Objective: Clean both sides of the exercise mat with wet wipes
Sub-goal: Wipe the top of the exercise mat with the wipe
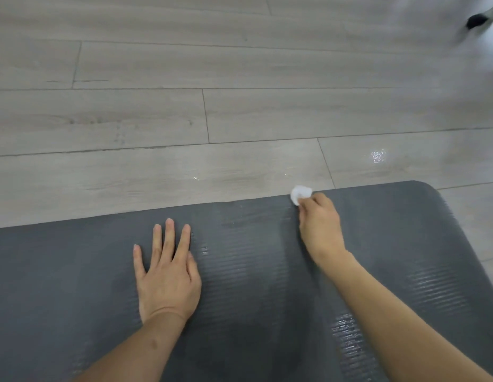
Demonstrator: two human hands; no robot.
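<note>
We see the dark grey exercise mat (253, 285) spread flat across the near half of the scene, its ribbed surface running off the left and near edges of the view, with its far edge slanting from the left up toward a rounded far-right corner. Shiny damp streaks show on the ribbing just right of the left hand, through the middle, and in a brighter patch near the right forearm. At the far edge of the mat, right of centre, a small bunched white wet wipe (300, 194) sits on the mat's border where it meets the floor. The right hand (319, 224) pinches that wipe between curled fingertips, its forearm reaching in from the near right. The left hand (168, 274) lies flat on the mat to the left of centre, palm down, fingers straight and slightly spread, holding nothing, well apart from the wipe. Beyond the mat lies a pale grey wood-plank floor (184, 106), with a few small glistening wet spots (377, 155) just past the mat's far edge on the right. In the far right corner we make out a blurred white shape with a dark part, too smeared to identify. We can read no brand, label or writing anywhere.
</note>
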